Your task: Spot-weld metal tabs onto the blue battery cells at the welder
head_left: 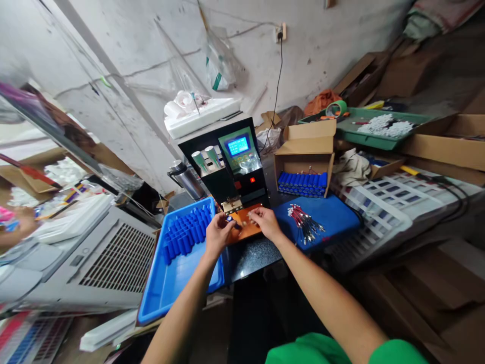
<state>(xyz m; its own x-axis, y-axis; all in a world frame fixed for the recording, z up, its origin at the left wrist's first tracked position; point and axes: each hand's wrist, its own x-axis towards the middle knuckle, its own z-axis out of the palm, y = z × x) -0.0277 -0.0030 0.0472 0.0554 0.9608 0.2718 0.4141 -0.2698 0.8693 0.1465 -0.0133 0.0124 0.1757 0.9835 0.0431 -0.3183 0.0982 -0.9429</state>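
My left hand (217,235) is closed around a blue battery cell (229,219), held at the left of the orange work plate (248,228). Over the right side of that plate, the fingertips of my right hand (267,223) are pinched together; what is between them is too small to make out. Just beyond both hands stands a black spot welder (242,184) with a lit blue screen (238,145). Left of my left hand, a blue tray (162,298) holds many blue cells (185,235). Red and black wire leads (304,222) lie bunched to the right of my right hand.
The leads rest on a blue pad (337,217). Behind them, an open cardboard box (293,146) holds stacked blue cells. A steel flask (187,179) stands behind the tray. Further right are a white plastic crate (382,202) and a green tray (348,134). Another person's hand (25,220) shows far left.
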